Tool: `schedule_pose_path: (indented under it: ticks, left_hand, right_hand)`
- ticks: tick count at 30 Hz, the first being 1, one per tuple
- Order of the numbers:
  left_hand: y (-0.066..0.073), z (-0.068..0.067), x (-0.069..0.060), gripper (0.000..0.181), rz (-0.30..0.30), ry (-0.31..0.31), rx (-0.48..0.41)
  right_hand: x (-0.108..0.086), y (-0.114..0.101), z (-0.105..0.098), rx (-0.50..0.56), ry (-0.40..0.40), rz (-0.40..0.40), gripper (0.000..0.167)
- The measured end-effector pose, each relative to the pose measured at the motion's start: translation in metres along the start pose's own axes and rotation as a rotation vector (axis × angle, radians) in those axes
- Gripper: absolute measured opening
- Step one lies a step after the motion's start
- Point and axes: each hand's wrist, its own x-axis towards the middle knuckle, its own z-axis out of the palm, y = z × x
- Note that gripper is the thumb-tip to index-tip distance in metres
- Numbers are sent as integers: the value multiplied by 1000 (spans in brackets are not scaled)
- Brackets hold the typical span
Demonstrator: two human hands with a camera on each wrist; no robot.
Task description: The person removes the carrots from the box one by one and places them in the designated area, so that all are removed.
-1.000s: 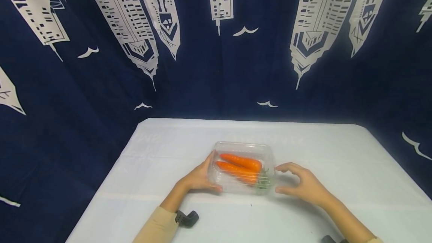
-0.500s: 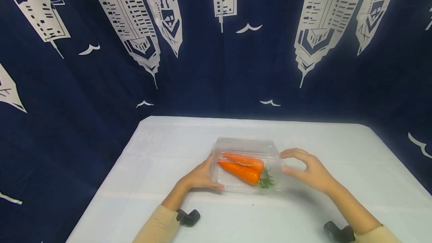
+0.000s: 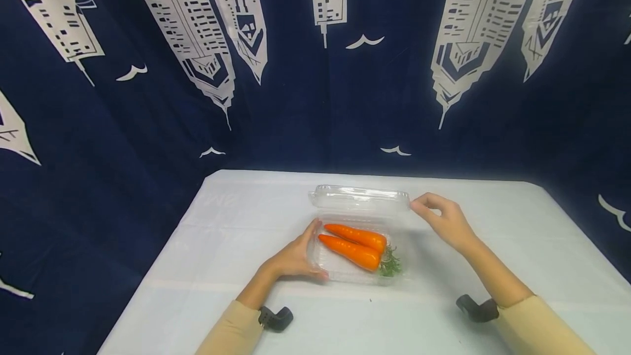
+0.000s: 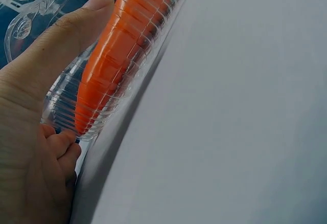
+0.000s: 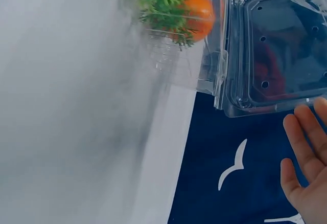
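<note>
A clear plastic clamshell container (image 3: 340, 274) sits on the table with its lid (image 3: 360, 199) raised at the far side. Inside lie two orange carrots (image 3: 350, 252), side by side, with green leafy tops (image 3: 389, 263) at the right end. My left hand (image 3: 294, 256) grips the container's left end, thumb (image 4: 76, 27) along the near side in the left wrist view. At the lid's right edge, my right hand (image 3: 447, 224) pinches with thumb and forefinger. The right wrist view shows other fingers (image 5: 306, 142) loosely spread beside the lid; the thumb is out of that frame.
A white table (image 3: 236, 196) spreads around the container on all sides. Behind it hangs a dark blue cloth (image 3: 305, 125) printed with white buildings and birds. Dark straps (image 3: 276, 319) sit on both wrists.
The lid has swung up and back from lying over the carrots. My right hand has moved up and away with its edge, its thumb and forefinger coming together. The left hand has stayed put.
</note>
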Motion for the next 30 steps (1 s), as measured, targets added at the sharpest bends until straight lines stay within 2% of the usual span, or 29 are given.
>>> schedule_pose_path:
  ticks: [6, 13, 21, 25, 30]
  left_hand:
    - [-1, 0, 0, 136, 2, 0, 2]
    - [-3, 0, 1, 134, -3, 0, 16]
    - [-3, 1, 0, 134, -8, 1, 10]
    - [-3, 0, -1, 134, -5, 1, 7]
    - [-2, 0, -1, 132, -6, 2, 10]
  right_hand:
    - [13, -4, 7, 35, 98, 39, 39]
    - [37, -3, 10, 6, 168, 48, 49]
    - [59, 0, 11, -42, 155, 45, 55]
    - [65, 3, 14, -70, 129, 90, 57]
    - [68, 7, 19, -96, 63, 142, 46]
